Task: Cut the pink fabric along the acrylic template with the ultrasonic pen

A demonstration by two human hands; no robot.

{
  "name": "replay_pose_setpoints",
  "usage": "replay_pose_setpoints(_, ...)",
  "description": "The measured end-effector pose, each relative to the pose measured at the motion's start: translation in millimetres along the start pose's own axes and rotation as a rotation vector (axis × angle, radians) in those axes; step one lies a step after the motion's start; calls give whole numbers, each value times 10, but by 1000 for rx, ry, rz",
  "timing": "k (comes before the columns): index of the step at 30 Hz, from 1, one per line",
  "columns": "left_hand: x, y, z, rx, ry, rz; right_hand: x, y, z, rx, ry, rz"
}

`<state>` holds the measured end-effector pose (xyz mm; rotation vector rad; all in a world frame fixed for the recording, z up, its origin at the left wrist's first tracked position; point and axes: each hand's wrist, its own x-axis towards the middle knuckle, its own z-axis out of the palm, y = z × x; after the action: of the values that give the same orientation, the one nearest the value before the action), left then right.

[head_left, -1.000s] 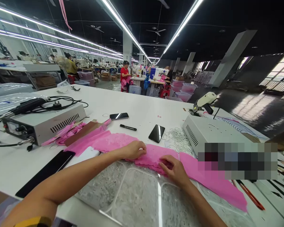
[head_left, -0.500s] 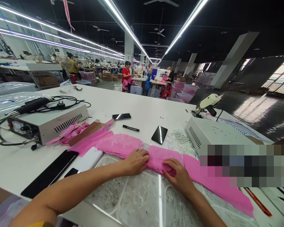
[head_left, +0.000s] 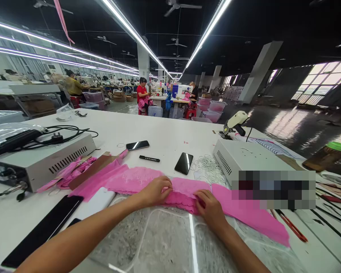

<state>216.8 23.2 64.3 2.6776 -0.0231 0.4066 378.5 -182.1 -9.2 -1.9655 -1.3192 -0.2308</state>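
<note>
Fabric [head_left: 184,185] looks light and limp, best held by its scalloped six-o'clock edge. Your left hand [head_left: 158,190] and right hand [head_left: 212,209] pinch it, fingers together.

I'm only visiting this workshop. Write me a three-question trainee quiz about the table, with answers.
1. True or false: the left hand is holding the marker.
2. Which colour is the cap of the bottle at right? A red, B green, C blue.
3. Fill in: the white string tangle lies between the nearer phone and a vented ____.

Key: 1 false, it is at the pink fabric; 2 B; 3 box.
</note>
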Motion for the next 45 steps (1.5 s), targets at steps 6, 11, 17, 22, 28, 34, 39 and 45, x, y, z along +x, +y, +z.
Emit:
replay_pose_setpoints(6, -368, 96, -189, 8, -18, 145, -29, 103, -295, -76, 30, -27)
replay_pose_setpoints(11, -977, 113, -236, -3, -89, 192, -413, -147, -422, -72, -128, -166)
replay_pose_setpoints(17, -1448, 141, -247, -59, -159, 142, -849, -529, -319, -4, -289, -313)
replay_pose_setpoints(22, -1528, 207, -304, -33, -150, 149, -793, -608, -365, 56, -254, -288)
replay_pose_setpoints(28, -1437, 198, -171, 86, -85, 133, -308, -535, -299, 114, -202, -83)
replay_pose_setpoints(34, -803, 141, 80, 174, -19, 7, 188, -482, 94, 146, -255, -64)
replay_pose_setpoints(39, -303, 30, 269, 236, -63, -69, 244, -408, 243, 203, -294, -41)
replay_pose_setpoints(45, -234, -64, 293, 233, -170, -91, 234, -370, 225, 285, -297, 50)
